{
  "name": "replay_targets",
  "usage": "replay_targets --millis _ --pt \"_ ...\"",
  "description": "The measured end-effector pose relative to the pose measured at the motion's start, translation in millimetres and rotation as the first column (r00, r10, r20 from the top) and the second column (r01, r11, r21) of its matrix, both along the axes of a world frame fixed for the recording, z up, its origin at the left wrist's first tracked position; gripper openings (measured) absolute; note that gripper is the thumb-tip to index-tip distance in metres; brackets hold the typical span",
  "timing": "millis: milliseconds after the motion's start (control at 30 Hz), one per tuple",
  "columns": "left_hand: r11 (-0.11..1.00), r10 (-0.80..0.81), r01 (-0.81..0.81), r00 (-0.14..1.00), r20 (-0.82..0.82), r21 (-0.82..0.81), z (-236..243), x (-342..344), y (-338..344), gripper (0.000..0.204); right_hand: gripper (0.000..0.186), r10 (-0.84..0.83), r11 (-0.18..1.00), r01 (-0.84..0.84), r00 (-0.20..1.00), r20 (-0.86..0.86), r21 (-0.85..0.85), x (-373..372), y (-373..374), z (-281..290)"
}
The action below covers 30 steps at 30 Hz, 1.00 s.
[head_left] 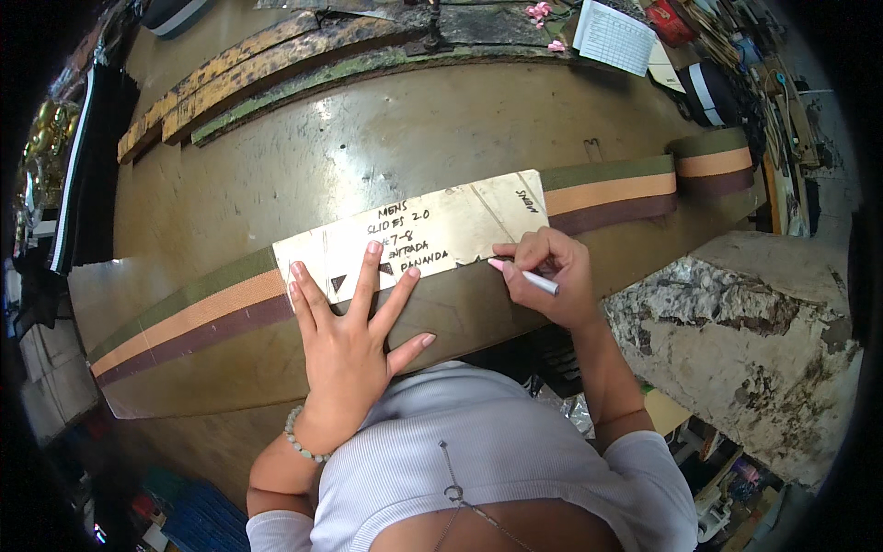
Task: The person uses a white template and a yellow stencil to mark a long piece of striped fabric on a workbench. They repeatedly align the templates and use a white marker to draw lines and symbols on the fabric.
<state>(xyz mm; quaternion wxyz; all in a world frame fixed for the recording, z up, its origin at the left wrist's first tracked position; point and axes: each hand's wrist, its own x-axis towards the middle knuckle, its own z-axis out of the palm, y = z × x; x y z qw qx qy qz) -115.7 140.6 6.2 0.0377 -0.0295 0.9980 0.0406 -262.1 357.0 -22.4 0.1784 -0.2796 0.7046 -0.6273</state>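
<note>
A long off-white card template (460,216) with handwriting and small cut-outs lies across a striped strap (616,191) of green, tan and dark maroon bands. My left hand (354,336) rests flat with fingers spread, its fingertips pressing the template's lower left part. Pinched between the fingers of my right hand (558,276) is a white pen (540,281) with a pink end. That end is close to the template's notched lower edge; whether it touches I cannot tell. The strap runs out from under both ends of the template.
Beneath everything is a brown, glossy table (441,120). Worn wooden bars (276,78) stretch along its far side. A written paper sheet (614,37) sits at the far right, near a dark roll (713,92) with a white band. Right of the table stands a rough, peeling block (736,340).
</note>
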Motion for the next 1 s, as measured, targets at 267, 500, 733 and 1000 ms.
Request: replay_targets --millis 267,500,733,1000 --pt "0.956 -0.260 0.275 0.956 -0.139 0.098 4.6 -80.8 6.1 0.057 0.020 -0.029 0.998 0.017 0.980 0.196 0.062 -5.3 2.4 -0.8" --pt "0.863 -0.443 0.474 0.877 -0.185 0.176 -21.9 -109.7 14.7 0.054 0.021 -0.155 0.987 0.146 0.980 0.128 0.074 -15.3 6.6 5.3" --pt "0.874 -0.426 0.460 0.881 -0.206 0.159 -20.4 -107.9 19.1 0.047 0.022 -0.436 0.874 0.463 0.881 -0.183 0.148 -50.4 14.4 0.2" --pt "0.877 -0.418 0.452 0.884 -0.208 0.162 -21.2 -108.0 19.7 0.048 0.022 -0.314 0.872 0.425 0.866 -0.388 0.242 -38.5 8.3 4.1"
